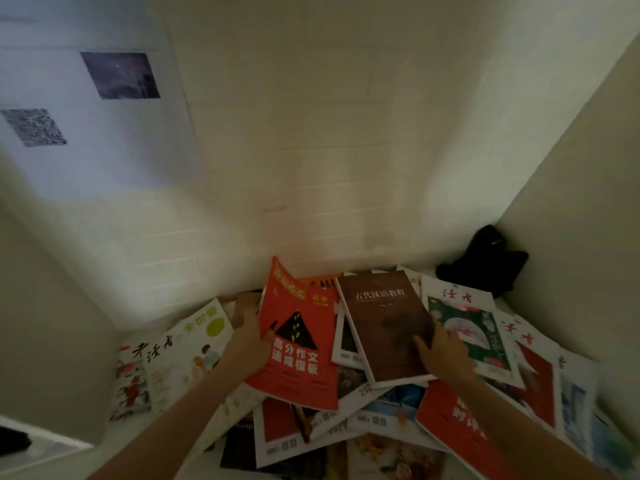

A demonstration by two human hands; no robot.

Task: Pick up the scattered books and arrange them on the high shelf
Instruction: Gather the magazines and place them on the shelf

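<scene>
At centre of the head view, left hand (247,336) grips the red book (294,344) by its left edge, fingers curled round it, far end tilted up off the pile. Right hand (445,351) holds the brown book (388,323) at its near-right corner, thumb on the cover. Both books sit on top of the scattered pile of books (381,420) filling the corner. Black object (485,261) in far right corner against the wall (311,150).
</scene>
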